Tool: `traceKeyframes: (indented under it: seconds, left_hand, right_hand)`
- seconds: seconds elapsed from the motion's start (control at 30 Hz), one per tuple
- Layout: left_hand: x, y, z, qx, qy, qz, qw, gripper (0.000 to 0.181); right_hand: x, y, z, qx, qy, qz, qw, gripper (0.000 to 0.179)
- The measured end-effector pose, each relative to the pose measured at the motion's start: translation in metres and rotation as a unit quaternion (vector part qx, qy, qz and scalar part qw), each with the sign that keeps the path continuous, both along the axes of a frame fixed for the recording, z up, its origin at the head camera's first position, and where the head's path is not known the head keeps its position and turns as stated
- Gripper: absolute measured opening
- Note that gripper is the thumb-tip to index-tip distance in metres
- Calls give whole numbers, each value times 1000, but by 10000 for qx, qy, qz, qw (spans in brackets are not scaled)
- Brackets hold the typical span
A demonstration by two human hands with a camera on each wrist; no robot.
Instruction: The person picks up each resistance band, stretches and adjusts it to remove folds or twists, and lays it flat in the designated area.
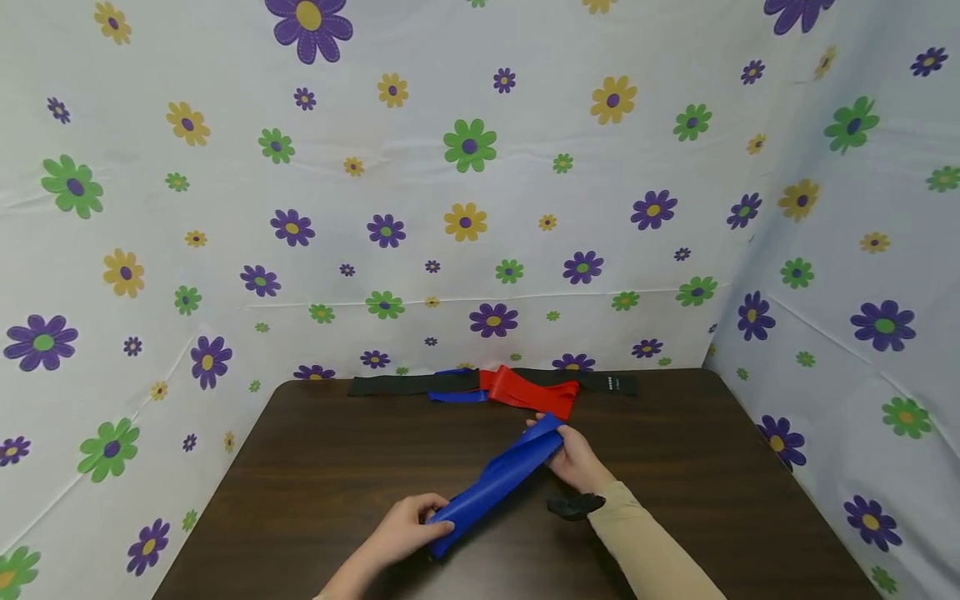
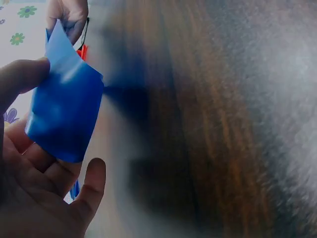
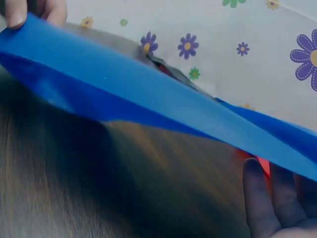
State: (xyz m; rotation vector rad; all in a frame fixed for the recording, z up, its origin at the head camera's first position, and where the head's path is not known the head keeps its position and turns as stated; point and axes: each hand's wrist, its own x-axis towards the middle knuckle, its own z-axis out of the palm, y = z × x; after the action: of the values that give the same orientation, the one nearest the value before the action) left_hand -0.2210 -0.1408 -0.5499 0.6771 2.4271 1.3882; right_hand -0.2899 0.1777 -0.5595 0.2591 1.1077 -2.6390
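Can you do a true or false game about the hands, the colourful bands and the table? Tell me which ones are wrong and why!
1. The left hand and right hand both hold the blue band. True.
2. A red band lies near the far edge of the table. True.
3. The red band is closer to the person than the blue band. False: it lies farther away.
4. The right hand holds the near end of the blue band. False: the left hand does.
5. The cloth behind the table has flowers. True.
6. The table is white. False: it is dark brown.
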Motion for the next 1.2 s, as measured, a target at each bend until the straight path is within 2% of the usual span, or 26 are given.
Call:
traceKeyframes:
  seconds: [0.17,0.23,0.33,0.43,0.57,0.67,0.77,0.87,0.97,1.1,1.2]
  left_hand:
    - [-3,-3,2,-423,497,-143,9978,11]
    - [-4,-3,4,-407,439,-162,9981,11]
    - [-5,-2,8,-132,13,-101,9999,14]
    - [-5,-3,12,333,-613,133,9975,18]
    - [-8,-4,15,978,-1265,524,9857,27]
    - [-11,-6,14,1189,-1464,668,9798,32]
    - [-13,-7,12,992,-1351,673,9836,40]
    - [-13,-8,8,609,-996,522,9918,55]
    - [-12,-7,5,365,-670,424,9962,65]
    - [-12,-7,3,196,-649,608,9958,54]
    - [-12,-8,1,3,-408,851,9955,41]
  right_hand:
    - [-1,9,-2,733,101,30,9973,44]
    - [-1,12,-3,1089,218,21,9938,46]
    - [0,17,-4,1539,312,75,9876,48]
    - [2,22,-5,1981,434,450,9782,45]
    - [8,29,-6,2505,415,1232,9593,34]
    - [10,32,-7,2770,260,1629,9466,27]
    - [11,34,-8,2892,97,1722,9416,30]
    - [11,33,-6,3023,-9,1639,9390,44]
    - [11,32,-4,2996,-113,1582,9408,55]
    - [12,33,-4,2907,-121,1616,9430,60]
    - [13,31,-5,3157,-123,1557,9359,61]
